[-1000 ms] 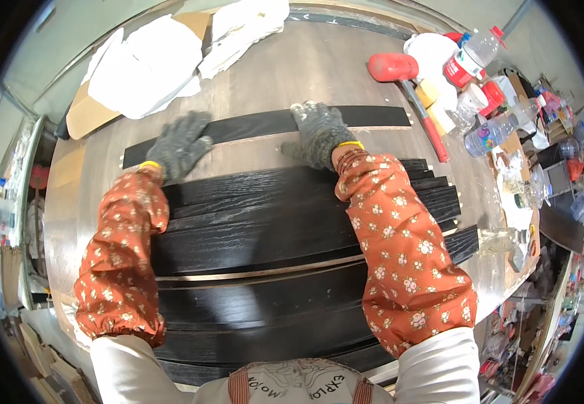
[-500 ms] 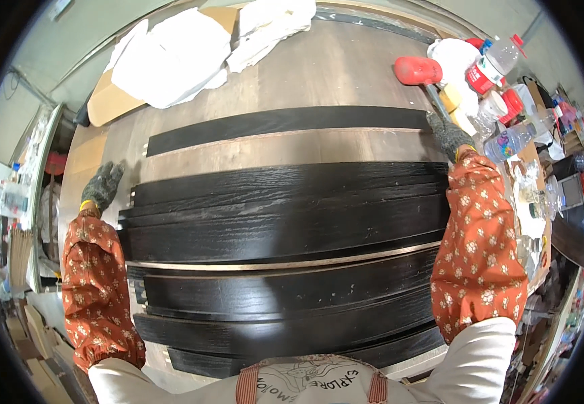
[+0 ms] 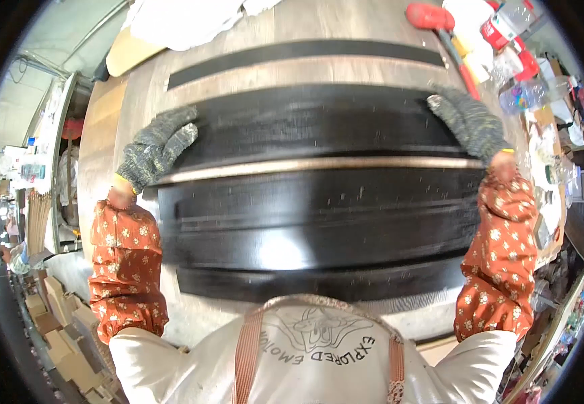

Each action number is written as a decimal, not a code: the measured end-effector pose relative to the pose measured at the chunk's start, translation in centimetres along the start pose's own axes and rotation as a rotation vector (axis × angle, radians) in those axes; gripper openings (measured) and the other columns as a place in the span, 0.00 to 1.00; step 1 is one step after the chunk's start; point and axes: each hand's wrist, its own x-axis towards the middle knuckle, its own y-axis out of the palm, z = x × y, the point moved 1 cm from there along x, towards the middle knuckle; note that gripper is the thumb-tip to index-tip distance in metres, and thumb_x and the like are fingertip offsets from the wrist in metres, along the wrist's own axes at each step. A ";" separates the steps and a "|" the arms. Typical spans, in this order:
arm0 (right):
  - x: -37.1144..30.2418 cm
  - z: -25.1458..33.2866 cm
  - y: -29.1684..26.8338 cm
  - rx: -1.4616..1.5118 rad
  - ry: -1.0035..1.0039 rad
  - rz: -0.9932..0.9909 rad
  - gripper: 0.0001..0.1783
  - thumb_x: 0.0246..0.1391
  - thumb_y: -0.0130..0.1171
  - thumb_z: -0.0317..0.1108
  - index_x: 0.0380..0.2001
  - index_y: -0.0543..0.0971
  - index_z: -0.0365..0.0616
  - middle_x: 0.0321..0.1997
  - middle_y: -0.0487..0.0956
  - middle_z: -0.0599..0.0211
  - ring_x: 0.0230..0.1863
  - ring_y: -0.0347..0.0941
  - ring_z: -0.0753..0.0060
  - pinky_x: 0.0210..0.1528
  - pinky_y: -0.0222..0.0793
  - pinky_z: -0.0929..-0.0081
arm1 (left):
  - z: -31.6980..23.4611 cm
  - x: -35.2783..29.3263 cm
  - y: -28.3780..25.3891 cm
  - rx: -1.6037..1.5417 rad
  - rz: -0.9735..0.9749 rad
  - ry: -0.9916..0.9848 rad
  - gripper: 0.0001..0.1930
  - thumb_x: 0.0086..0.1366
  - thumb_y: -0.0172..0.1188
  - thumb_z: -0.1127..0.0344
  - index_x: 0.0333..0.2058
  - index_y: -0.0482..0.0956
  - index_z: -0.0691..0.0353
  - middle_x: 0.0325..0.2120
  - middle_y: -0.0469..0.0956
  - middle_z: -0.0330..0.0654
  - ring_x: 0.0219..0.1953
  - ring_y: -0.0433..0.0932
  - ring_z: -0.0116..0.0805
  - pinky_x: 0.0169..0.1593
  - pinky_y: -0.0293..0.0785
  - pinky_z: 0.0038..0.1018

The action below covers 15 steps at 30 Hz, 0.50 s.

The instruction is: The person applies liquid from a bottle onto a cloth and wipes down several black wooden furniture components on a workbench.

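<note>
Stack: black wood-grain boards (image 3: 319, 202) piled on the tabletop (image 3: 346, 71), close to the chest.
Left hand (image 3: 157, 145): gloved, clamped on the left end.
Right hand (image 3: 470, 121): gripping the right end.
Advice: keep ends level, edges flush.

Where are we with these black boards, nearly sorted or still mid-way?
Mid-way, by the look of it. Done: one narrow black strip lies apart at the table's far side. In hand: the left hand and right hand grip the ends of the top board. Left: the stacked boards underneath.
</note>
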 end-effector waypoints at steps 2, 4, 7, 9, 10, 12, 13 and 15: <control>-3.6 0.3 -0.3 0.095 -0.004 -0.105 0.31 0.57 0.49 0.57 0.56 0.72 0.47 0.56 0.73 0.56 0.59 0.66 0.57 0.61 0.58 0.65 | -0.6 -2.0 0.9 -0.065 -0.109 -0.001 0.20 0.67 0.52 0.60 0.54 0.70 0.63 0.55 0.70 0.49 0.58 0.67 0.48 0.62 0.60 0.34; -7.3 0.3 -0.9 0.041 -0.053 -0.253 0.28 0.58 0.51 0.51 0.56 0.71 0.46 0.55 0.73 0.53 0.58 0.67 0.57 0.60 0.59 0.68 | 0.0 -6.5 0.7 -0.142 -0.254 -0.091 0.22 0.68 0.49 0.59 0.56 0.68 0.64 0.56 0.68 0.49 0.59 0.65 0.45 0.63 0.59 0.33; -16.4 -2.8 -0.4 0.172 0.069 -0.460 0.23 0.62 0.49 0.38 0.58 0.69 0.40 0.57 0.72 0.52 0.58 0.69 0.61 0.59 0.62 0.71 | 4.0 -15.9 0.6 -0.147 -0.490 -0.306 0.24 0.70 0.46 0.57 0.59 0.64 0.66 0.58 0.65 0.48 0.61 0.63 0.42 0.64 0.57 0.32; -21.2 -2.1 1.6 0.325 0.140 -0.684 0.22 0.64 0.45 0.35 0.58 0.68 0.37 0.58 0.71 0.52 0.59 0.68 0.60 0.60 0.62 0.71 | 8.4 -24.0 2.9 -0.095 -0.562 -0.482 0.25 0.71 0.44 0.56 0.60 0.61 0.67 0.60 0.64 0.47 0.62 0.61 0.39 0.65 0.56 0.31; -24.2 -3.8 4.3 0.469 0.245 -0.718 0.22 0.64 0.46 0.37 0.58 0.68 0.37 0.59 0.70 0.52 0.60 0.67 0.59 0.60 0.61 0.70 | 10.1 -27.5 4.8 -0.109 -0.570 -0.563 0.26 0.71 0.43 0.56 0.61 0.60 0.67 0.60 0.63 0.47 0.63 0.61 0.38 0.65 0.55 0.31; -26.6 -4.4 7.5 0.468 0.492 -0.651 0.24 0.63 0.47 0.40 0.58 0.68 0.39 0.60 0.69 0.51 0.61 0.65 0.58 0.60 0.61 0.68 | 9.2 -32.8 9.5 -0.391 -0.709 -0.752 0.26 0.72 0.42 0.55 0.61 0.61 0.67 0.59 0.64 0.46 0.61 0.62 0.37 0.64 0.57 0.30; -27.2 -3.1 8.3 0.298 0.656 -0.568 0.25 0.62 0.49 0.42 0.58 0.68 0.39 0.61 0.68 0.51 0.62 0.64 0.57 0.61 0.60 0.66 | 7.9 -33.0 11.8 -0.672 -0.880 -0.813 0.25 0.71 0.43 0.55 0.60 0.63 0.65 0.57 0.66 0.46 0.58 0.65 0.37 0.62 0.60 0.30; -27.8 -3.1 9.7 0.077 0.503 -0.592 0.27 0.60 0.52 0.46 0.57 0.69 0.39 0.59 0.69 0.49 0.62 0.63 0.53 0.62 0.59 0.62 | 5.5 -32.7 15.8 -0.670 -0.953 -0.872 0.22 0.71 0.43 0.55 0.57 0.67 0.63 0.52 0.71 0.45 0.53 0.70 0.38 0.58 0.64 0.31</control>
